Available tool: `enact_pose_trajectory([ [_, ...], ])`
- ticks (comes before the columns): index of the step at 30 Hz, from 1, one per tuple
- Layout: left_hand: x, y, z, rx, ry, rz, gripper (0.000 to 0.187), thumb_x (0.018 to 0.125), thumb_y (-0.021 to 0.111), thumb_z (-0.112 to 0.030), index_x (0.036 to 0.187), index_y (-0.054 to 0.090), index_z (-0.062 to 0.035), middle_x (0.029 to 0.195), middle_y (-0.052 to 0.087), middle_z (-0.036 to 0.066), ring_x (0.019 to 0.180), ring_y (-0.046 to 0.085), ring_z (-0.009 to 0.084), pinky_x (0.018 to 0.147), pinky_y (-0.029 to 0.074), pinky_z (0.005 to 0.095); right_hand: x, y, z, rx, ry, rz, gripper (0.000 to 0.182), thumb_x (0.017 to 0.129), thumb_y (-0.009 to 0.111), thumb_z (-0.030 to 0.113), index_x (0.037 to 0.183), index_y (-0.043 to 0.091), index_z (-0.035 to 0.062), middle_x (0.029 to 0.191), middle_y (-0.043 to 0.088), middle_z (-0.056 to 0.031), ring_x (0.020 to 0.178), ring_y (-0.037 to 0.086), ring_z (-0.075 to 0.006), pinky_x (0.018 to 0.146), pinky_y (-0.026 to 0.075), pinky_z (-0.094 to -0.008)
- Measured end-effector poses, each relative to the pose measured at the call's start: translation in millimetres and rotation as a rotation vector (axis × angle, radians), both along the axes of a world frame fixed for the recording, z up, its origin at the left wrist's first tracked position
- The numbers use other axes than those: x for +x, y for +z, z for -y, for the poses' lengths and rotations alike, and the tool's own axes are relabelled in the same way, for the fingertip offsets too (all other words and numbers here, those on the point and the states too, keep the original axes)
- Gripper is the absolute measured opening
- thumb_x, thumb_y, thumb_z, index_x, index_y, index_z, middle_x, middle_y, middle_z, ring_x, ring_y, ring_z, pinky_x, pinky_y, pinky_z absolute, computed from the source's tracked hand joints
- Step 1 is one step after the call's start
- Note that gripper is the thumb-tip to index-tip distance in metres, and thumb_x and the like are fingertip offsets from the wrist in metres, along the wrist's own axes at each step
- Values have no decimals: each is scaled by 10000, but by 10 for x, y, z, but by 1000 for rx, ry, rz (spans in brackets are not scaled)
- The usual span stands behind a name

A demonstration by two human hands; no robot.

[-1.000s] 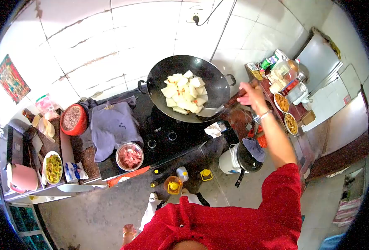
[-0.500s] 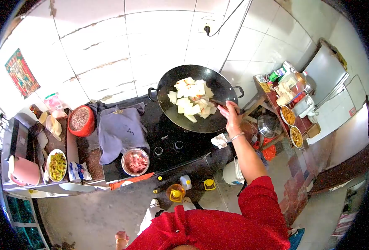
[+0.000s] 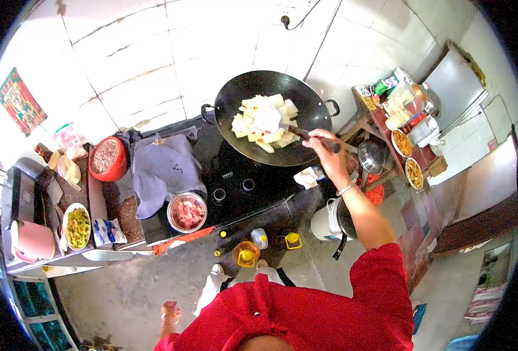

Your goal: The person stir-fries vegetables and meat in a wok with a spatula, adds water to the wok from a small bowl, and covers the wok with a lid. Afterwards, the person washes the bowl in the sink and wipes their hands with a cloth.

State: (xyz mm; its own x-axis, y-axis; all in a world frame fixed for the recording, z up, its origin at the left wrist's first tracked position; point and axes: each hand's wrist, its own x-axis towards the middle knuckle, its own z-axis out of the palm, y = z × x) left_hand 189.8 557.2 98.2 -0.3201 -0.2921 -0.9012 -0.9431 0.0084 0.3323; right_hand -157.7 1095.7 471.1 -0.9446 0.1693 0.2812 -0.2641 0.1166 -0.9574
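My right hand (image 3: pixel 327 148) is closed around the dark handle of a spatula (image 3: pixel 303 133). Its pale metal blade rests among white, flat-cut vegetable pieces (image 3: pixel 253 130), with small red bits among them. These lie heaped in a large black wok (image 3: pixel 231 100) on the stove. Low by my side hangs my left hand (image 3: pixel 170 309), away from the counter, with its fingers largely turned out of view. Left of the stove knobs, a metal bowl of raw cut meat (image 3: pixel 187 212) stands at the counter's front edge.
A grey cloth (image 3: pixel 165 167) covers the stove's left side, beside a red basin (image 3: pixel 108 159). Farther left is a plate of green vegetables (image 3: pixel 78 228). Bottles (image 3: pixel 247 255) and a white bucket (image 3: pixel 324 222) stand on the floor. Food dishes (image 3: pixel 413 173) line the right table.
My right hand, open near the wok's rim before, now grips the spatula handle. The blade has come into view among the vegetable pieces. My left hand has risen slightly in view.
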Motion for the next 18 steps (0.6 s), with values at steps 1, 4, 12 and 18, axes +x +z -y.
enact_pose_trajectory([
  [1,-14,-13,29,-3,-2,-1,242,786,502,-203,975,484,-53,782,566,139,657,582,254,521,487,371,-2,-94,7,78,7,-27,109,741,557,4,849,569,5,752,586,-33,708,574,-103,642,456,-215],
  [4,-8,-70,42,38,25,62,227,788,510,-209,956,496,-58,755,565,131,624,579,241,500,484,367,54,-177,79,442,68,-76,139,711,583,12,848,559,21,728,595,-43,641,544,-82,582,423,-219],
  [12,357,-124,-46,-7,29,-147,200,772,539,-199,902,510,-50,683,560,100,554,567,203,458,483,342,25,-27,204,570,45,-277,179,685,593,-6,854,541,13,723,577,-98,634,559,-152,574,432,-249],
  [18,441,-70,-154,38,112,-118,185,776,525,-186,891,511,-41,668,555,100,539,561,196,450,478,330,96,-174,44,654,70,-260,200,670,592,1,861,540,27,741,573,-118,664,574,-209,594,443,-281],
])
